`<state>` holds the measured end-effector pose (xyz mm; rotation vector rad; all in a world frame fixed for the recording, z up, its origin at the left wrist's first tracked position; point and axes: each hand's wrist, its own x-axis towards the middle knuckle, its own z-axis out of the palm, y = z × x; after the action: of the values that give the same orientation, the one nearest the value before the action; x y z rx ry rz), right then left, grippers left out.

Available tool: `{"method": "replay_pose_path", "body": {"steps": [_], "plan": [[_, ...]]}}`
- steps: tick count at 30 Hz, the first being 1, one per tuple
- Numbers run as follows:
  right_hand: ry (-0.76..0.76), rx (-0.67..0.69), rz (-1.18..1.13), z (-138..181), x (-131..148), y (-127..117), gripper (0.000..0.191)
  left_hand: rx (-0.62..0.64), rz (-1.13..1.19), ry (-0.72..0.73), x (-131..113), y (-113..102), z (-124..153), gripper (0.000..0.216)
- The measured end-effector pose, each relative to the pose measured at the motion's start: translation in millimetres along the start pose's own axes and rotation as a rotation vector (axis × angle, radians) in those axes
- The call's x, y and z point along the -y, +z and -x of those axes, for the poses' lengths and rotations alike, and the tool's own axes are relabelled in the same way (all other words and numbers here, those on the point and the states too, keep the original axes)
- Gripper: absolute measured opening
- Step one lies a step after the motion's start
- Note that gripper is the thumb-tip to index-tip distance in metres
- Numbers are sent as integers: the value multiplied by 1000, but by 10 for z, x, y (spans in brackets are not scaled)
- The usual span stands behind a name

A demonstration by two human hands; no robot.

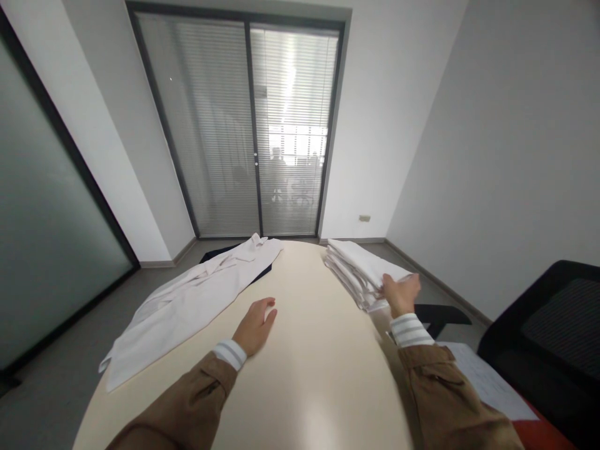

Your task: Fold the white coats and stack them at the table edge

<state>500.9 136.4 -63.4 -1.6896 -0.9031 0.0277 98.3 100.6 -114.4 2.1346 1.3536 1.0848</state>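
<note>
My right hand (401, 294) has its fingers closed on the near right edge of a folded white cloth (365, 262). This cloth lies in several layers at the table's far right edge. My left hand (255, 326) is over the middle of the table, holding nothing, with the thumb apart from loosely bent fingers. To its left, a white shirt (187, 312) is spread lengthwise along the left side. Part of a dark cloth (262, 272) shows from under the shirt's far end.
The pale table (300, 375) has a curved edge. Beside it on the right stand a black mesh chair (553, 319) with an armrest (443, 314), and papers (487, 378) over something red. Beyond the table is a glass partition with blinds (290, 125).
</note>
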Motion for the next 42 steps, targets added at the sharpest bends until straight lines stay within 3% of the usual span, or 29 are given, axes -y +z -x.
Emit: {"method": "replay_pose_path", "body": {"steps": [2, 4, 7, 9, 11, 16, 19, 23, 25, 28, 32, 40, 42], "plan": [[-94, -76, 136, 30, 120, -68, 81, -3, 1, -2, -19, -9, 0, 35], [-236, -44, 223, 89, 222, -89, 70, -2, 0, -3, -32, -13, 2, 35], [-449, 211, 400, 202, 270, -45, 55, 3, -6, -2, -37, -1, 5, 36], [-498, 386, 518, 259, 238, 2, 50, 1, -7, -4, -38, 13, -3, 36], [-493, 459, 603, 284, 182, 41, 50, -23, -21, -2, -42, 14, -24, 36], [-463, 495, 672, 284, 98, 71, 52, -252, -325, -43, 5, -162, -91, 39], [-566, 384, 638, 358, 170, 57, 50, -343, -585, -179, 130, -388, -93, 47], [-859, 242, 500, 582, 376, 87, 41, -235, -806, -355, 325, -655, -83, 41], [-959, 275, 443, 706, 445, 142, 36, -142, -860, -380, 366, -730, -96, 29], [-1046, 361, 414, 843, 453, 239, 33, -83, -887, -419, 337, -781, -133, 32], [-1060, 410, 400, 890, 387, 310, 31, -57, -875, -479, 230, -801, -174, 37], [-1021, 429, 378, 883, 329, 348, 30, -24, -768, -298, 97, -731, -164, 31], [-1009, 443, 375, 889, 312, 359, 30, -77, -716, -282, 107, -732, -161, 29]]}}
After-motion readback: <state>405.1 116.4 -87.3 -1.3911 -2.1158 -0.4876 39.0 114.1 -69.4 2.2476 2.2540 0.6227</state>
